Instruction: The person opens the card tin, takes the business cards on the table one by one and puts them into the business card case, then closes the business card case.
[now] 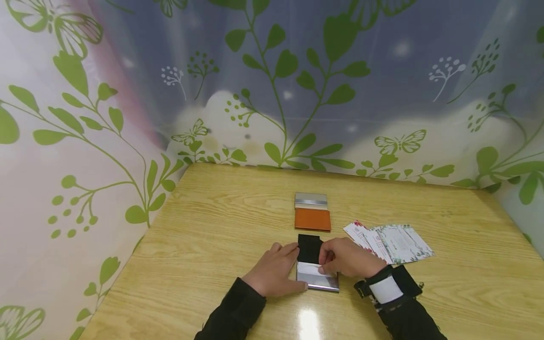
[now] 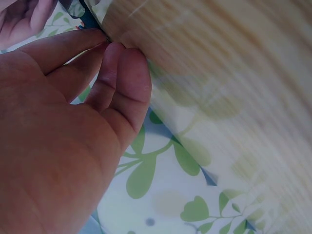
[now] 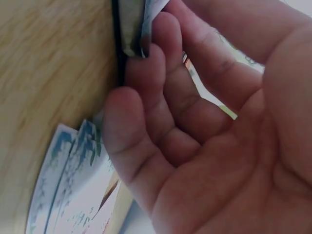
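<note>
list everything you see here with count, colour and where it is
black card case: 1, black lid and silver inside, open, near table edge between the hands
orange card case: 1, orange with silver lid, open, table centre, behind the black one
cards: a fanned pile, count unclear, white with green and red print, right of the black case
table: 1, light wood
curtain: white with green leaves and butterflies, around the table
left hand: 1, holds the black case's left edge
right hand: 1, fingers on a card in the black case
</note>
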`<state>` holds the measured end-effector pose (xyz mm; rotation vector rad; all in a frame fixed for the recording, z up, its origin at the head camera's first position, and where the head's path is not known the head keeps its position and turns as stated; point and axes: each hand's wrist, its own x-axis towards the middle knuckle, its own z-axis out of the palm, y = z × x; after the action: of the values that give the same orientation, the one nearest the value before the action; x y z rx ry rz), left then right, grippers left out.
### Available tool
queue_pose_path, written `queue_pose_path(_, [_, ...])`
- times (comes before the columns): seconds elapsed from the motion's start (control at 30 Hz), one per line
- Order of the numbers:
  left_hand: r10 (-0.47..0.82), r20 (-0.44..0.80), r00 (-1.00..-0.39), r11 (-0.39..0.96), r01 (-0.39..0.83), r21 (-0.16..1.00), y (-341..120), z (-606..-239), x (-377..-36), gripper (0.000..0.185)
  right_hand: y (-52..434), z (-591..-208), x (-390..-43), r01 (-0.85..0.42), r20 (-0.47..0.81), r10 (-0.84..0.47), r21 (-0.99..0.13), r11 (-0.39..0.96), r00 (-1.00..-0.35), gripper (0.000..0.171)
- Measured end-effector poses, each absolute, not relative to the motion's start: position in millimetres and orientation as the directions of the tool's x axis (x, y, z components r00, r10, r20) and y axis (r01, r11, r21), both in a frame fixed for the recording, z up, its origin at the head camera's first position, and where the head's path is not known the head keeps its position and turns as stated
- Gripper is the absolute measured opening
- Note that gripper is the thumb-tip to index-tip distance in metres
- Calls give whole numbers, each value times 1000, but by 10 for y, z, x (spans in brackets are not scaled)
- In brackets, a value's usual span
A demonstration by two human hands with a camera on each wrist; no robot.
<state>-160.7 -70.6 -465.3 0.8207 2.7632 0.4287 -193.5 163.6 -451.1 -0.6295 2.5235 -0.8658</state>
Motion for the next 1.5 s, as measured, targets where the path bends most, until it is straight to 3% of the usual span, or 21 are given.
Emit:
queue_pose_path(0.23, [558,-141,-818,800,486,352,-713,-4661,-1603,88,1787,-4394,-1976,-265,-198,-464,-604,752,-864,19])
queue_pose_path(0.43, [564,-147,-813,795,486,364,-716,-4649,-1593,88,2258,-4241,-2056,-114,-162,-192,-399,910,-968,40])
queue_pose_path(0.53, [565,-147,-812,797,491,352,-712,-4640,-1593,89,2479,-4216,-2088,-14,-177,-75,-318,948,-981,50])
queue_pose_path(0.67, [565,-148,-812,798,492,347,-711,-4632,-1597,89,2650,-4246,-2120,89,-241,14,-304,949,-970,54])
queue_pose_path(0.93, [563,-150,-812,799,489,349,-716,-4638,-1598,88,2725,-4313,-2157,125,-263,39,-319,939,-964,46])
queue_pose_path(1.17, [556,-155,-816,802,479,356,-718,-4646,-1593,88,2735,-4245,-2105,84,-243,-4,-349,933,-970,18])
queue_pose_path(1.37, [563,-149,-813,800,490,347,-715,-4648,-1594,88,2724,-4186,-2044,42,-50,28,-307,951,-998,26])
queue_pose_path(1.5, [563,-152,-812,800,489,349,-713,-4646,-1596,88,2708,-4180,-2051,20,94,55,-342,940,-994,26])
